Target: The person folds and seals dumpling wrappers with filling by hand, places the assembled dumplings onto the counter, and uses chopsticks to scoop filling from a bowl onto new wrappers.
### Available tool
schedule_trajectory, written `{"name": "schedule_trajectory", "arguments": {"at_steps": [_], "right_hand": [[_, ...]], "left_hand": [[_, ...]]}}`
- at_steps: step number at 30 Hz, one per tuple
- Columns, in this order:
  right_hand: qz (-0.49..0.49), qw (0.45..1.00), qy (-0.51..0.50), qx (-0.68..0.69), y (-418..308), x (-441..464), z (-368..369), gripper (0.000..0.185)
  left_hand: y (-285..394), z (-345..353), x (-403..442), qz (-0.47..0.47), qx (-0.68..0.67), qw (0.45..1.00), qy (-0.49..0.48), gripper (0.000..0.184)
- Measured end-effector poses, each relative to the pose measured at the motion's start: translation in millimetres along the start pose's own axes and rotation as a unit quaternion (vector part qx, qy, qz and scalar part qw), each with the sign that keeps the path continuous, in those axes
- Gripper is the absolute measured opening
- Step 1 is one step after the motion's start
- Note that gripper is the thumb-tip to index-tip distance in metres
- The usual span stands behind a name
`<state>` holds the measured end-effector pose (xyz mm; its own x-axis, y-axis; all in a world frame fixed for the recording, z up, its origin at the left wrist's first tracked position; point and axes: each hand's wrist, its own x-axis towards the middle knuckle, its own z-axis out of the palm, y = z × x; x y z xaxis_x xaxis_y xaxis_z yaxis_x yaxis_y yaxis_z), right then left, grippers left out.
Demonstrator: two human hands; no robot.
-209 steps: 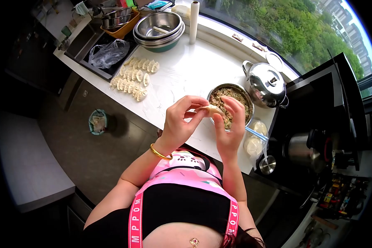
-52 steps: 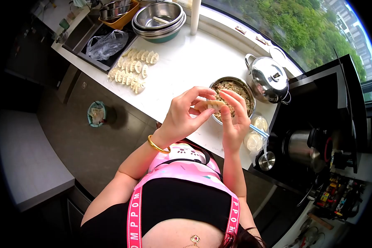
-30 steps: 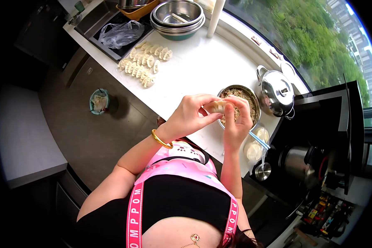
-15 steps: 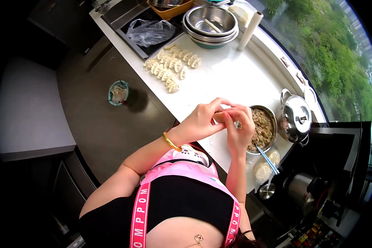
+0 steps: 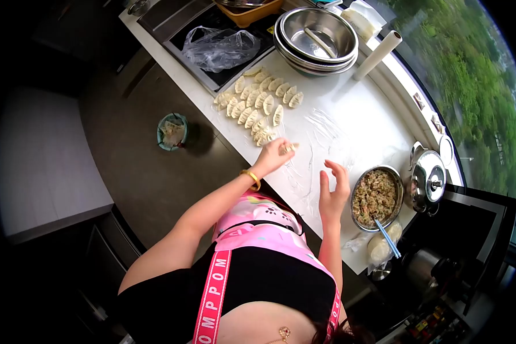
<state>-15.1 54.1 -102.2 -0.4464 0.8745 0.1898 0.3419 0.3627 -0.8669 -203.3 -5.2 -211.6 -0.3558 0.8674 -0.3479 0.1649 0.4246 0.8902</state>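
Where the glossy white countertop (image 5: pixel 355 114) runs beside a wide window (image 5: pixel 470 86), pale pleated crescent dumplings (image 5: pixel 251 96) lie in rows. The left hand (image 5: pixel 271 157) is clamped on one pale dough dumpling (image 5: pixel 289 148) just beside them; the right hand (image 5: pixel 334 193) spreads thumb and fingers apart. Earlier together, the hands are now separated, the held dumpling nearer the rows.

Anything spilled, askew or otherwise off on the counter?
Nothing looks tipped or broken. One oddity: faint streaks mark the white counter between the dumplings and the filling. Possibly smeared residue; I can't tell what it is.
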Motion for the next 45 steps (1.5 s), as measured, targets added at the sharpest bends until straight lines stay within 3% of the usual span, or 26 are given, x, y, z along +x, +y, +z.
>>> {"name": "schedule_trajectory", "arguments": {"at_steps": [2,6,11,18,22,27,28,30,40,43,45], "right_hand": [[0.025,1.0,0.012,-0.011,8,-7,-5,0.02],[0.074,0.995,0.051,-0.032,20,-30,-13,0.015],[0.13,0.984,0.114,-0.047,23,-57,-17,0.01],[0.152,0.981,0.112,-0.038,20,-65,-16,0.01],[0.127,0.987,0.091,-0.037,17,-56,-12,0.009],[0.115,0.99,0.077,-0.033,14,-52,-8,0.008],[0.113,0.99,0.072,-0.035,15,-52,-9,0.008],[0.11,0.991,0.068,-0.035,15,-54,-8,0.008],[0.123,0.99,0.055,-0.035,15,-56,-5,0.007],[0.124,0.99,0.051,-0.032,16,-57,-3,0.007],[0.124,0.991,0.048,-0.034,17,-57,-2,0.008]], "left_hand": [[-12,-1,34,0.069,0.056,0.989,0.119,0.031],[-29,1,98,0.158,0.128,0.964,0.17,0.026],[-36,2,121,0.136,0.212,0.957,0.144,0.029],[-15,-6,116,0.062,0.326,0.933,0.141,0.035],[-25,-26,117,0.084,0.309,0.934,0.158,0.035],[-38,-49,112,0.132,0.329,0.893,0.276,0.029],[-37,-51,112,0.131,0.33,0.893,0.276,0.029],[-34,-56,113,0.053,0.263,0.943,0.199,0.02],[-27,-62,117,0.041,0.291,0.928,0.23,0.014],[-17,-62,110,0.096,0.339,0.903,0.245,0.021],[-14,-53,110,0.195,0.279,0.917,0.206,0.03]]}}
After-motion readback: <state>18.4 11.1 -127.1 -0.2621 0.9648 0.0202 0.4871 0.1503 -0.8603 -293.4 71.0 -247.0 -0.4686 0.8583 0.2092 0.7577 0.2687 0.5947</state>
